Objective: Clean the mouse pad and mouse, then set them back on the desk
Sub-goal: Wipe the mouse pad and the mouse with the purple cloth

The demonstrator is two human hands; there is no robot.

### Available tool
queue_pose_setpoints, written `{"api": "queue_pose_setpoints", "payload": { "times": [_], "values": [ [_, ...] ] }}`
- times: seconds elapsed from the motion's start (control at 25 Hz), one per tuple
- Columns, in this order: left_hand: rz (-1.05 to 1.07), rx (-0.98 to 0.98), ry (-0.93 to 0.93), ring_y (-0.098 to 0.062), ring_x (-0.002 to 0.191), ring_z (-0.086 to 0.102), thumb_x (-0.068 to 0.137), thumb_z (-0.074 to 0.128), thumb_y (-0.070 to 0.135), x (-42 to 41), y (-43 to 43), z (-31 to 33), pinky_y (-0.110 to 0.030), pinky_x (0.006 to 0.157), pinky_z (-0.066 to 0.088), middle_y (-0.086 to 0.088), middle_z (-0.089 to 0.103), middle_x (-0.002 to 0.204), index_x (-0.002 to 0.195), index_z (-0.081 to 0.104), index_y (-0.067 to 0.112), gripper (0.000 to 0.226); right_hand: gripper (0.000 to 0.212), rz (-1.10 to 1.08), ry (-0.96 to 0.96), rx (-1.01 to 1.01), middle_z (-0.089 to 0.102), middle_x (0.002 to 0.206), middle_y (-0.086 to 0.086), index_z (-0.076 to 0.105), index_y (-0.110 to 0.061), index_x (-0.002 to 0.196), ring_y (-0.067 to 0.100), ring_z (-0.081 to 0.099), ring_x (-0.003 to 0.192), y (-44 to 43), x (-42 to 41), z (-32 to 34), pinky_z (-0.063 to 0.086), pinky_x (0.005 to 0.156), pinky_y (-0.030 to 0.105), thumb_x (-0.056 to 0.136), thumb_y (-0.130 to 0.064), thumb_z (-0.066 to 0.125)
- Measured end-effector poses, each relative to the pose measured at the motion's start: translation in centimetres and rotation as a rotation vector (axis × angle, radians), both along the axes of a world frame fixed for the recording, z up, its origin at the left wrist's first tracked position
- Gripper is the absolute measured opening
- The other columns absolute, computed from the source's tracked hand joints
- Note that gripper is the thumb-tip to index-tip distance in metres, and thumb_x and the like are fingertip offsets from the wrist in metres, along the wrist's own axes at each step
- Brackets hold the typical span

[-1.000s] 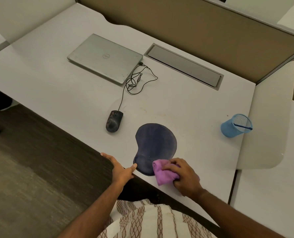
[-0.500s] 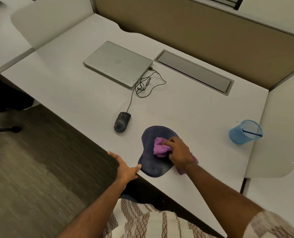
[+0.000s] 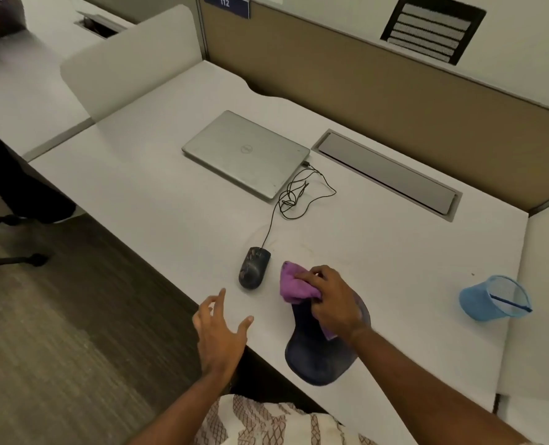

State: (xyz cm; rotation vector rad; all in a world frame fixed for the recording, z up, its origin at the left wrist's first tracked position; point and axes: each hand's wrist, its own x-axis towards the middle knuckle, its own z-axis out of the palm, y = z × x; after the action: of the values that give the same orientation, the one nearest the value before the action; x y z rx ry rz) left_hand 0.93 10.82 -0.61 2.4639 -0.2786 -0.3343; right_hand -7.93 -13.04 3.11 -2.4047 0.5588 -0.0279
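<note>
- Mouse (image 3: 254,268) lies just beyond your spread, empty left hand (image 3: 222,332), its long axis pointing away from you.
- Your right hand (image 3: 334,306) grips the purple cloth (image 3: 295,285) on the mouse pad (image 3: 318,361).

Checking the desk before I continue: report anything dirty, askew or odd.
The mouse shows pale smudges on its dark shell, so it looks uncleaned. Its cable lies in a loose tangle beside the laptop. The mouse pad lies right at the near edge of the desk.
</note>
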Motion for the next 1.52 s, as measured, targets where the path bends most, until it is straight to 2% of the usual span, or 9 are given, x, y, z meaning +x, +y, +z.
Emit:
{"api": "queue_pose_setpoints", "payload": {
  "times": [0.2, 0.36, 0.48, 0.6, 0.88, 1.04, 1.16, 1.32, 1.52],
  "values": [
    [-0.001, -0.198, 0.096, -0.030, 0.140, 0.038, 0.069, 0.093, 0.045, 5.4, -3.7, -1.7, -0.057, 0.112, 0.044, -0.012, 0.048, 0.147, 0.152, 0.043, 0.019, 0.101, 0.052, 0.268, -0.001, -0.172, 0.054, 0.127, -0.001, 0.058, -0.032, 0.132, 0.016, 0.049, 0.115, 2.8, 7.5, 0.9, 0.039, 0.089, 0.018, 0.084, -0.013, 0.068],
    [-0.027, -0.226, -0.014, -0.028, 0.118, 0.048, 0.062, 0.095, 0.050, 6.8, -4.5, -2.8, -0.054, 0.096, 0.053, -0.010, 0.055, 0.123, 0.130, 0.047, 0.023, 0.087, 0.044, 0.412, 0.024, -0.218, 0.055, 0.124, 0.003, 0.061, -0.031, 0.128, 0.021, 0.051, 0.113, 3.8, 11.0, 0.0, 0.038, 0.091, 0.024, 0.085, -0.018, 0.065],
    [-0.010, -0.244, -0.071, -0.033, 0.118, 0.049, 0.062, 0.096, 0.045, 6.9, -4.7, -3.3, -0.059, 0.097, 0.053, -0.015, 0.054, 0.123, 0.130, 0.042, 0.022, 0.091, 0.043, 0.498, 0.066, -0.218, 0.056, 0.122, 0.003, 0.062, -0.030, 0.126, 0.021, 0.050, 0.112, 4.2, 12.1, -0.7, 0.039, 0.092, 0.025, 0.085, -0.019, 0.062],
    [-0.032, -0.221, -0.102, -0.035, 0.117, 0.052, 0.062, 0.096, 0.044, 7.1, -4.8, -4.2, -0.062, 0.100, 0.049, -0.015, 0.060, 0.120, 0.129, 0.046, 0.018, 0.087, 0.044, 0.481, 0.068, -0.200, 0.056, 0.125, 0.003, 0.063, -0.028, 0.126, 0.021, 0.050, 0.116, 4.0, 12.4, -1.1, 0.033, 0.093, 0.021, 0.083, -0.018, 0.063],
    [-0.028, -0.222, -0.120, -0.038, 0.119, 0.056, 0.060, 0.094, 0.046, 7.3, -4.5, -6.3, -0.065, 0.102, 0.046, -0.013, 0.068, 0.110, 0.118, 0.058, 0.013, 0.076, 0.047, 0.624, 0.007, -0.316, 0.059, 0.120, 0.002, 0.063, -0.028, 0.123, 0.020, 0.053, 0.108, 3.9, 12.7, -2.3, 0.047, 0.088, 0.029, 0.079, -0.018, 0.075],
    [0.079, -0.325, -0.074, -0.028, 0.125, 0.049, 0.064, 0.084, 0.061, 7.3, -4.8, -6.4, -0.058, 0.108, 0.044, -0.004, 0.066, 0.111, 0.103, 0.070, 0.010, 0.066, 0.047, 0.361, 0.135, -0.235, 0.056, 0.124, 0.003, 0.062, -0.031, 0.127, 0.024, 0.050, 0.113, 1.8, 15.2, -1.9, 0.037, 0.090, 0.025, 0.082, -0.021, 0.064],
    [0.092, -0.351, -0.052, -0.026, 0.127, 0.046, 0.061, 0.089, 0.058, 7.2, -4.8, -6.8, -0.058, 0.108, 0.043, -0.001, 0.063, 0.113, 0.102, 0.071, 0.012, 0.064, 0.047, 0.278, 0.203, -0.223, 0.057, 0.111, 0.002, 0.065, -0.031, 0.124, 0.026, 0.052, 0.104, 0.4, 17.1, -1.5, 0.042, 0.083, 0.031, 0.080, -0.023, 0.052],
    [0.083, -0.317, -0.007, -0.027, 0.128, 0.048, 0.060, 0.084, 0.064, 7.3, -5.0, -6.9, -0.049, 0.116, 0.039, -0.003, 0.065, 0.114, 0.107, 0.069, 0.011, 0.073, 0.043, 0.396, 0.131, -0.158, 0.055, 0.124, 0.000, 0.066, -0.027, 0.122, 0.018, 0.047, 0.116, 3.1, 15.0, -1.7, 0.036, 0.096, 0.022, 0.080, -0.015, 0.065],
    [0.056, -0.269, -0.004, -0.031, 0.128, 0.051, 0.058, 0.095, 0.049, 7.2, -4.9, -7.3, -0.060, 0.115, 0.038, -0.008, 0.067, 0.117, 0.118, 0.067, 0.009, 0.078, 0.045, 0.638, 0.014, -0.244, 0.059, 0.129, 0.000, 0.068, -0.025, 0.119, 0.020, 0.051, 0.120, 3.5, 13.4, -2.1, 0.044, 0.100, 0.032, 0.078, -0.007, 0.068]
  ]
}}
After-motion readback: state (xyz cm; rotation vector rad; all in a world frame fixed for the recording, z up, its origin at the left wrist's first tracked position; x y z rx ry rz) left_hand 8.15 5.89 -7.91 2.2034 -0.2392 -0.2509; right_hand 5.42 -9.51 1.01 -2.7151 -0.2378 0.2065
